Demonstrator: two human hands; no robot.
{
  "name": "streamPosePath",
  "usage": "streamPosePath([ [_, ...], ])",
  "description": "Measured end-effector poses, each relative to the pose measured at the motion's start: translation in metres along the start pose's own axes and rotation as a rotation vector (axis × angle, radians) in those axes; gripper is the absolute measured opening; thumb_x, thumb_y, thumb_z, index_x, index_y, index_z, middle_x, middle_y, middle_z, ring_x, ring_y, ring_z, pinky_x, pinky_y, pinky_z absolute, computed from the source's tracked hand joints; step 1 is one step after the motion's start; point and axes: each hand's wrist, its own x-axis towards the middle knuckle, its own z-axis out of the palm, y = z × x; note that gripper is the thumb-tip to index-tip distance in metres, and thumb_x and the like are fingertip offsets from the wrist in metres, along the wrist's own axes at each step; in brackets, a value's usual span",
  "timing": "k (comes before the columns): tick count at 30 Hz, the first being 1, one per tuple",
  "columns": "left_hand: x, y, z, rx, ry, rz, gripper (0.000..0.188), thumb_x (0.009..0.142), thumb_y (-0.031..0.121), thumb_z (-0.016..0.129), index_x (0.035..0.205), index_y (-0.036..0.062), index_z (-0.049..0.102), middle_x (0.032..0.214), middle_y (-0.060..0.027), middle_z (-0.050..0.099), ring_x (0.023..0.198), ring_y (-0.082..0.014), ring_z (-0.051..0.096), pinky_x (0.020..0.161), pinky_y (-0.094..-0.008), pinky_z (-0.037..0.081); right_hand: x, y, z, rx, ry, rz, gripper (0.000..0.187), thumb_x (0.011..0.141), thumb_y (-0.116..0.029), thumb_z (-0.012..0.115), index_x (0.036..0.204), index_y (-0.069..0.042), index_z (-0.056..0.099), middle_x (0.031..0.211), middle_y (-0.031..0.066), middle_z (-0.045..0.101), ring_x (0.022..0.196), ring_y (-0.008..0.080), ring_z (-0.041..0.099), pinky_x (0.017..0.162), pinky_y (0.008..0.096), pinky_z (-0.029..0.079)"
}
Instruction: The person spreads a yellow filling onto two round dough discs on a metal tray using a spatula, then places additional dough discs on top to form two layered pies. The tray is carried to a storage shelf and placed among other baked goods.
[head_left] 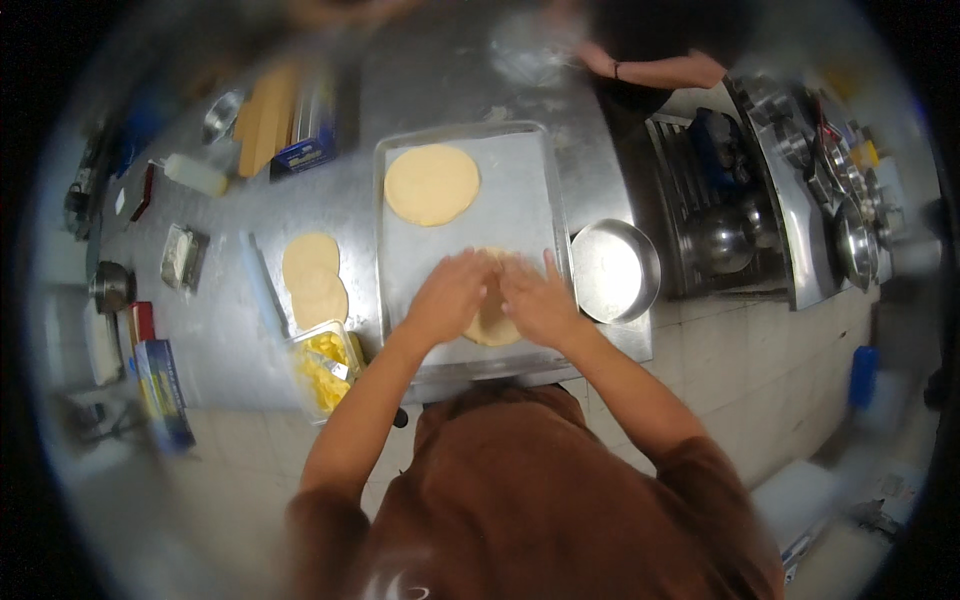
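A dough round (493, 326) lies on the near part of a parchment-lined sheet pan (552, 180). My left hand (450, 297) rests on its left side and my right hand (540, 303) on its right side, fingers stretched out and tips close together. Neither hand grips anything; the hands cover much of the dough. Toward the pan's far left corner sits another flat dough round (431, 185). Just right of the sheet pan stands a round metal cake pan (605, 290).
Left of the sheet pan lie two overlapping dough discs (315, 270), a pale blue rod (262, 285) and a tub of yellow chunks (322, 375). Boxes (305, 150) and a squeeze bottle (195, 174) are farther off. A co-worker's arm (660, 72) reaches in beside clear plastic.
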Motion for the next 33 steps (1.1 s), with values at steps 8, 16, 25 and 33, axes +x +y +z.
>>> streamPosePath([
  [8,-0.051,0.010,-0.012,0.226,-0.335,0.008,0.068,0.096,0.028,0.064,0.157,0.0144,0.037,0.166,-0.0108,0.031,0.153,-0.0293,0.029,0.123,-0.0580,0.021,-0.026,-0.012,0.002,-0.003,-0.065,0.005,0.062,0.098,-0.035,0.060,0.154,-0.015,0.043,0.166,0.0134,0.031,0.154,0.0360,0.025,0.122,0.0683,0.010],
  [16,-0.065,0.012,-0.007,0.305,-0.336,0.067,0.086,0.091,0.057,0.064,0.162,0.0241,0.028,0.170,-0.0105,0.022,0.156,-0.0327,0.023,0.122,-0.0659,0.014,-0.041,-0.020,0.000,0.075,-0.138,0.000,0.059,0.100,-0.040,0.056,0.155,-0.021,0.043,0.168,0.0145,0.025,0.154,0.0392,0.024,0.121,0.0688,0.009],
  [25,-0.059,0.019,-0.008,0.243,-0.405,0.013,0.082,0.096,0.064,0.052,0.163,0.0229,0.027,0.171,-0.0127,0.018,0.157,-0.0355,0.019,0.122,-0.0658,0.010,-0.026,-0.013,0.004,0.140,0.039,0.050,0.056,0.102,-0.037,0.053,0.150,-0.009,0.048,0.162,0.0206,0.034,0.149,0.0381,0.035,0.121,0.0687,0.013],
  [33,-0.052,0.020,-0.004,0.132,-0.153,0.020,0.075,0.098,0.046,0.059,0.158,0.0087,0.034,0.165,-0.0161,0.031,0.152,-0.0360,0.030,0.120,-0.0627,0.022,0.010,0.001,-0.007,0.194,0.005,0.089,0.044,0.100,-0.028,0.054,0.135,-0.003,0.057,0.157,0.0216,0.042,0.148,0.0352,0.038,0.121,0.0683,0.013],
])
